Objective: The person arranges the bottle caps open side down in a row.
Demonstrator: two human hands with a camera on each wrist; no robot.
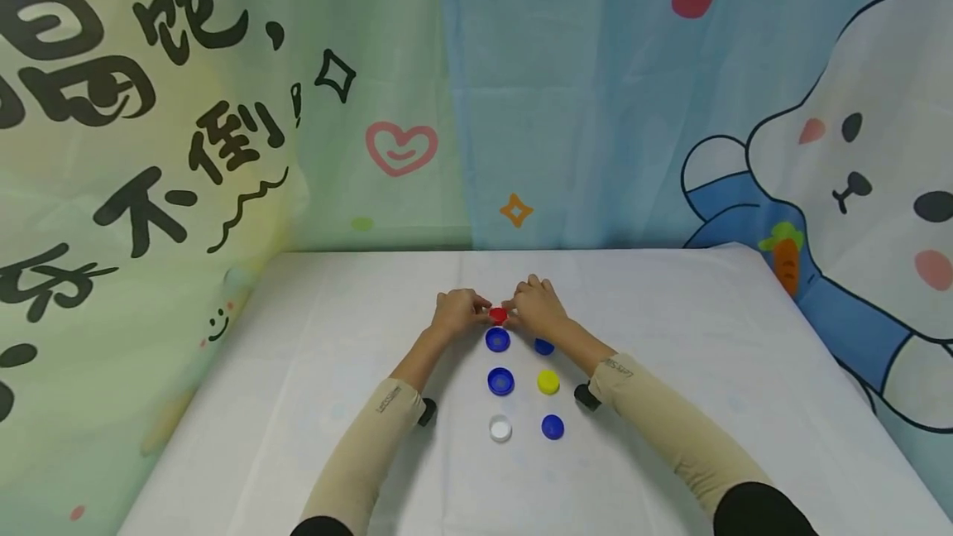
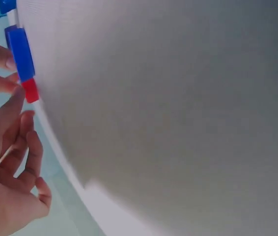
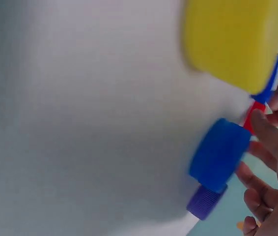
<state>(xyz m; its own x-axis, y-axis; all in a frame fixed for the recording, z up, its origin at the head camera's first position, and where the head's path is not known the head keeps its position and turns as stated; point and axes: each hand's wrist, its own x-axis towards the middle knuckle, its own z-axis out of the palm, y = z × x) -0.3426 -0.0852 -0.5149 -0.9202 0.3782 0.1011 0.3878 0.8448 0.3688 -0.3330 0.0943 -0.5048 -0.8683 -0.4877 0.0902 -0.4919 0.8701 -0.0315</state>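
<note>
In the head view a small red bottle cap (image 1: 498,315) stands at the far end of two rows of caps, between both hands. My left hand (image 1: 457,311) grips its left side with thumb and fingertips. From the right, my right hand (image 1: 538,306) pinches it too, thumb tip on the red in the right wrist view. Just nearer lies a blue cap (image 1: 497,340), hollow side up. Under the right wrist is another blue cap (image 1: 544,346), partly covered. Beside it, a purple ridged cap (image 3: 206,201) shows in the right wrist view, hidden from the head view.
Nearer on the white-covered table (image 1: 313,404) lie a hollow-up blue cap (image 1: 501,381), a yellow cap (image 1: 548,382), a white cap (image 1: 500,428) and a blue cap (image 1: 553,427). A printed curtain (image 1: 536,106) hangs behind the table's far edge.
</note>
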